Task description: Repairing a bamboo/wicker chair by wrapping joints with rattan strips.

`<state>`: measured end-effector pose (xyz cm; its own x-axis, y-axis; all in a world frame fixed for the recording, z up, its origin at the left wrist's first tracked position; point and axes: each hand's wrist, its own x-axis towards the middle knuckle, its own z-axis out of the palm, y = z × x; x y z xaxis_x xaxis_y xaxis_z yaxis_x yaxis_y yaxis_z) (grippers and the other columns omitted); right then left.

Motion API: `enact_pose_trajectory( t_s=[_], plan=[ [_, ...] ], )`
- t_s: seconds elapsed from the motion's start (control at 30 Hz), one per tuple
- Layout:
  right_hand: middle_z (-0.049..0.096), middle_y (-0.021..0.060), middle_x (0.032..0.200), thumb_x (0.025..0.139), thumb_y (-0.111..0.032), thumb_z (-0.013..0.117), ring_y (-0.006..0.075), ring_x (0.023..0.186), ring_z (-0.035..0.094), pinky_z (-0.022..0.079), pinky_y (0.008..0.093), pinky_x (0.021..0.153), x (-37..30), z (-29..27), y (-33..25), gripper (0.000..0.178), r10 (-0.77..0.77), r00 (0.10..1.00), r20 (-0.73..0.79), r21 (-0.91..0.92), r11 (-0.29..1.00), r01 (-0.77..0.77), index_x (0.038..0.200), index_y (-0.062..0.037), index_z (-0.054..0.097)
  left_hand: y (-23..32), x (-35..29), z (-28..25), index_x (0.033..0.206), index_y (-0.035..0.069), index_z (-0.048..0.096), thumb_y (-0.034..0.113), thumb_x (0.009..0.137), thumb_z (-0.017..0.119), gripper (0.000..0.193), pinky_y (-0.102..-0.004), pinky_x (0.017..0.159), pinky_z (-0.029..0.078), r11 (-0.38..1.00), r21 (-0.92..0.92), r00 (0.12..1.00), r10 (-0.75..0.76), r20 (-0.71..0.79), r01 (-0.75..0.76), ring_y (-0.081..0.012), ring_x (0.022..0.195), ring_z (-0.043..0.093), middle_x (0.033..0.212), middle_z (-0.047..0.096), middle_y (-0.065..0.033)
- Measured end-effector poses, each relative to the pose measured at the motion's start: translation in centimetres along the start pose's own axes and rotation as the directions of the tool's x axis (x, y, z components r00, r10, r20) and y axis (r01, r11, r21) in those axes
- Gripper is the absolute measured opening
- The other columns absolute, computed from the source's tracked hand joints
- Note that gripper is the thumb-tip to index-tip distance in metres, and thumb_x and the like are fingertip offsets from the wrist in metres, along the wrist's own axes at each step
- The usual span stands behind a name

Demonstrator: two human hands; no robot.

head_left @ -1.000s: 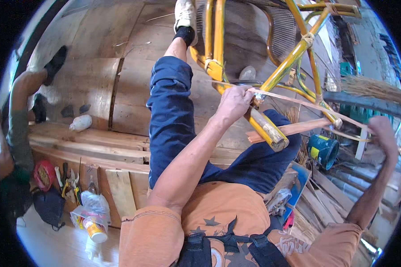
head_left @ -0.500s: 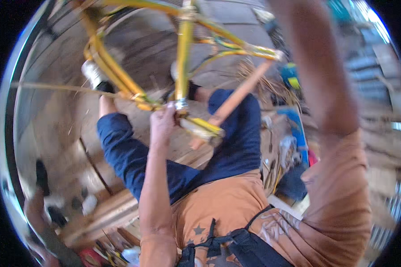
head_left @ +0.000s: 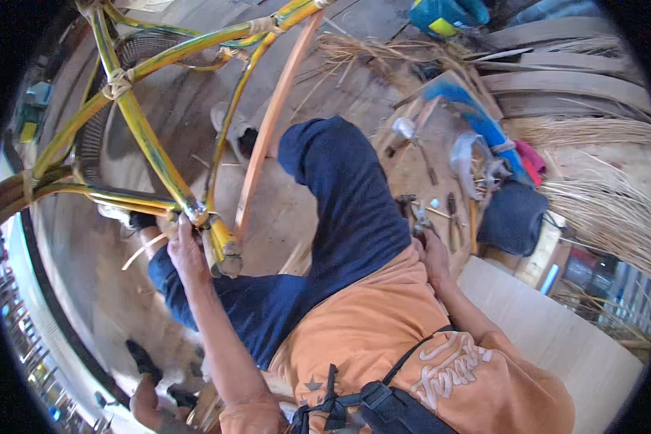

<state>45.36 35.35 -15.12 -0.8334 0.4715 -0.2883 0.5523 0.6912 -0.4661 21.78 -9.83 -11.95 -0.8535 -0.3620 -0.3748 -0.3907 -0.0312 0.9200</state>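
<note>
1. The glossy pole frame [head_left: 152, 145], of round yellow-green poles with pale wrapped bindings at joints, is located in front, toward the left.
2. The orange shirt [head_left: 383, 336] carries pale script lettering.
3. The left hand [head_left: 186, 249], arm extended forward, grips the frame's lower joint; a thin, pale strip [head_left: 139, 253] curves beside it.
4. The right hand [head_left: 432, 253], elbow bent, is at a metal tool [head_left: 420, 215]; whether its fingers are closed, one cannot tell.

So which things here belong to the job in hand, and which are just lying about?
Seemingly in use:
yellow frame, at left hand
pale strip
metal tool, at right hand

Apparently lying about:
teal container
clear plastic bag
loose fibre bundles
</note>
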Motion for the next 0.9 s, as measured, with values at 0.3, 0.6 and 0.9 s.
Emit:
enact_pose_trajectory(
  t_s=[0.3, 0.6, 0.9],
  plan=[
    [0.064, 0.019, 0.11, 0.093, -0.024, 0.051, 0.0302, 0.101, 0.059, 0.044, 0.0375, 0.089, 2.1, 1.2, -0.5, 0.037, 0.029, 0.999, -0.028, 0.149, 0.989, -0.025, 0.12, -0.0006, 0.058, 1.8, -1.0, 0.2, 0.079, 0.003, 0.067, 0.025, 0.093, 0.059, 0.028, -0.0239, 0.054, 0.038, 0.994, -0.109, 0.992, 0.016, -0.129, -0.03, -0.0058, 0.059, 0.047, 0.067, 0.056, 0.0027],
    [0.055, 0.0014, 0.074, 0.095, -0.02, 0.053, 0.0068, 0.054, 0.053, 0.042, 0.0207, 0.047, 8.3, -8.5, -16.7, 0.032, -0.005, 0.955, 0.296, 0.789, 0.565, -0.241, 0.123, -0.0052, 0.053, 4.1, -1.6, 1.3, 0.096, 0.002, 0.065, 0.024, 0.093, 0.06, 0.023, -0.0264, 0.066, 0.049, 0.877, 0.311, 0.922, 0.386, -0.001, -0.367, -0.0132, 0.074, 0.063, 0.083, 0.066, -0.0062],
    [0.049, 0.0034, 0.067, 0.095, -0.02, 0.053, 0.0117, 0.044, 0.052, 0.045, 0.0272, 0.036, 7.8, 3.5, -27.2, 0.018, -0.327, 0.398, 0.857, 0.499, 0.335, -0.799, 0.097, -0.0019, 0.049, 5.0, -3.2, 2.5, 0.116, 0.009, 0.057, 0.016, 0.085, 0.064, 0.033, -0.0284, 0.067, 0.047, 0.305, 0.899, 0.853, 0.506, 0.128, -0.316, -0.0137, 0.075, 0.061, 0.09, 0.063, -0.0078]
  ],
)
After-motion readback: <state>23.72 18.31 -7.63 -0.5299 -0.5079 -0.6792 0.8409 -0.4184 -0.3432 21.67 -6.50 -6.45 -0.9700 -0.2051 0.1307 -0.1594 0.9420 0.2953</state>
